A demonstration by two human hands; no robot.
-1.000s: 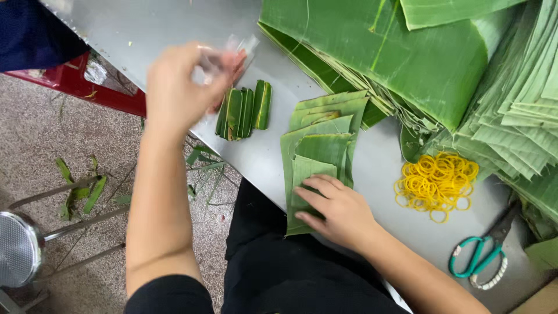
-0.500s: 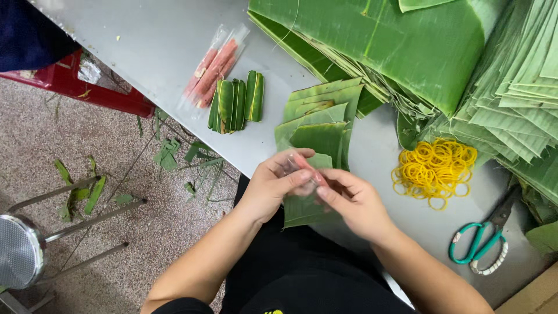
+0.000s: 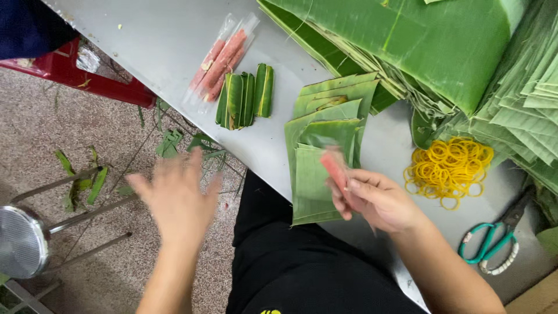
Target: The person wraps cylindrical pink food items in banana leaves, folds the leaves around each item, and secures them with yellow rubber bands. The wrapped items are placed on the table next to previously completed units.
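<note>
Two hands in the one head view, doing pretty different things. Right hand is curled around a pink sausage stick, fingers wrapped on its lower end so the top pokes up over the leaf stack. It sits right at the stack's near right edge, looks like it's held ready over the top leaf. Left hand is off the table altogether, out over the floor to the left, fingers spread wide and holding nothing; it's motion-blurred so I can't tell more than that.

Stuff around: beyond the left hand, up on the table, there's a clear bag of sausages with a few finished green rolls lying just beside it, touching or nearly. Right of the right hand is a pile of yellow rubber bands, close enough to grab, and further right teal scissors near the table edge. Big banana leaves are heaped across the far side, with cut strips stacked at far right.

Below the left hand: leaf scraps on the floor, a metal stool, and a red stool further back. Nothing sits between the right hand and the stack.
</note>
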